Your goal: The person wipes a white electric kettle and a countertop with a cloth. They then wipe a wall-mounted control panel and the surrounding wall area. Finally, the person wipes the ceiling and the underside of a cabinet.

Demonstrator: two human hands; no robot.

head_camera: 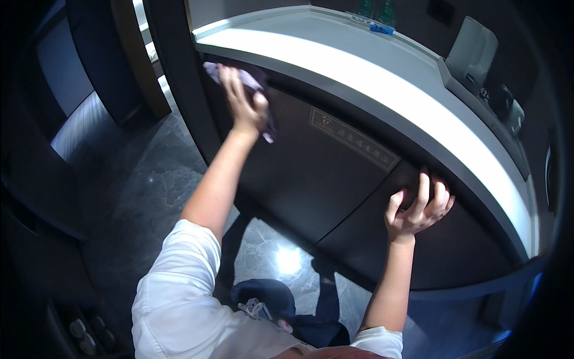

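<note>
My left hand (242,101) presses a lilac cloth (256,81) against the upper left of a dark cabinet front (287,179), just beneath the countertop. Part of the cloth hangs down past my wrist. Further right, my right hand (419,211) rests with bent, spread fingers at the top of the right-hand cabinet door (453,242). Its fingertips reach into the shadow below the counter's edge, and nothing shows in its grasp. Between my hands, a rectangular plate (354,139) bearing writing is fixed on the left-hand door.
Above the cabinet curves a brightly lit white countertop (358,67). Green bottles (385,11) and a blue packet (381,30) stand along its back. A tray (484,121) and an electric kettle (515,116) are at right. Slippers (78,327) lie lower left; the floor (166,179) is marble-patterned.
</note>
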